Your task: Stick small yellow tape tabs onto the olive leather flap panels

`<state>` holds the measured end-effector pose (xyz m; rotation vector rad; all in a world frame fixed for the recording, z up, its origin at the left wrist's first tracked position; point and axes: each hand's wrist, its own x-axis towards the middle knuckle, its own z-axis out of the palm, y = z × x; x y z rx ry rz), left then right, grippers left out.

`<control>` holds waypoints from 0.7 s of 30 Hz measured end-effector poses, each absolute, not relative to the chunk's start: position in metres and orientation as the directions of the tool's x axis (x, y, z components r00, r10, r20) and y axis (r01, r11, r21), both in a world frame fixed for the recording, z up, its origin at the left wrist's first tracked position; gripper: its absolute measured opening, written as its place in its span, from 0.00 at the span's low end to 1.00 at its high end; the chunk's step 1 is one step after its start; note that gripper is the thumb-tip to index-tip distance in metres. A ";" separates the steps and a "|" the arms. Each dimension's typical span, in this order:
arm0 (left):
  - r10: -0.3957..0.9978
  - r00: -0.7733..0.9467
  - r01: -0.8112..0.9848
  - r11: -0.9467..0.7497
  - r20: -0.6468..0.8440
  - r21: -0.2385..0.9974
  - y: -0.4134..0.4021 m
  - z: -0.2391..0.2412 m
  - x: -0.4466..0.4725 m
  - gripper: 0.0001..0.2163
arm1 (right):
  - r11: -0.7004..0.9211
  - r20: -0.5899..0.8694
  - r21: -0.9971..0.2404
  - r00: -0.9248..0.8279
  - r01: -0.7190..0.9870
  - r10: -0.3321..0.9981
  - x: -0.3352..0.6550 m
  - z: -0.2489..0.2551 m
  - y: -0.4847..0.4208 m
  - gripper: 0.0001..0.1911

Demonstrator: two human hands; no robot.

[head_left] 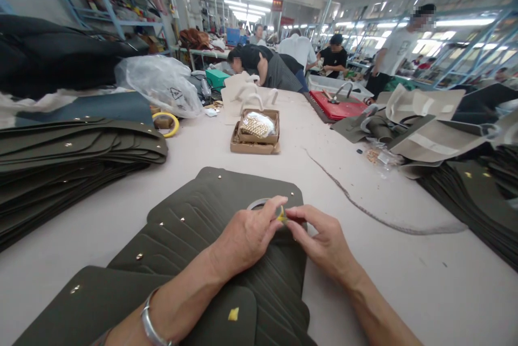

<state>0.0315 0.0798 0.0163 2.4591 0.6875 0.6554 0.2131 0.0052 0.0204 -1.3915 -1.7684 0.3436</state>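
Note:
Over a fanned stack of dark olive panels [182, 243], my left hand [253, 230] and my right hand [321, 232] meet fingertip to fingertip. Between them is a small piece of yellow tape [280, 217], pinched by both hands and partly covered by the fingers. Small shiny metal studs show near the panel edges. Behind my left fingers a pale grey curved rim [254, 204] is partly visible on the top panels. On the nearest panel [194, 303], below my left forearm, sits a yellow patch [233, 314].
Ahead stands a cardboard box [254, 146] with a bag of gold-coloured studs. A yellow tape roll [172, 124] lies beside a tall panel pile [81, 162] on the left. A thin cord [348, 197] crosses the right side, near beige pieces [437, 135]. Several people work beyond.

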 end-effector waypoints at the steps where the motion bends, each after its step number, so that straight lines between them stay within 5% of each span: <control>1: 0.573 0.762 0.339 -0.751 0.303 0.567 0.080 0.016 0.031 0.20 | 0.355 0.451 -0.637 -0.042 0.685 0.891 0.211 0.020 0.006 0.08; 6: 0.554 0.772 0.345 -0.776 0.311 0.528 0.078 0.017 0.032 0.18 | 0.359 0.485 -0.514 -0.082 0.779 0.871 0.206 0.014 0.008 0.09; 11: 0.572 0.784 0.406 -0.766 0.241 0.498 0.077 0.022 0.036 0.05 | 0.344 0.558 -0.401 -0.071 0.849 0.827 0.204 0.011 0.008 0.10; 15: 0.577 0.770 0.432 -0.786 0.273 0.443 0.077 0.021 0.039 0.06 | 0.190 0.421 -0.656 0.145 0.731 0.895 0.200 0.014 0.006 0.06; 18: 0.519 0.755 0.409 -0.850 0.401 0.331 0.074 0.020 0.040 0.09 | -0.020 0.103 -0.930 0.310 0.368 0.945 0.196 0.016 0.008 0.07; 21: 0.449 0.726 0.361 -0.893 0.520 0.267 0.069 0.020 0.039 0.10 | -0.140 -0.111 -0.989 0.370 0.052 0.922 0.200 0.015 0.013 0.09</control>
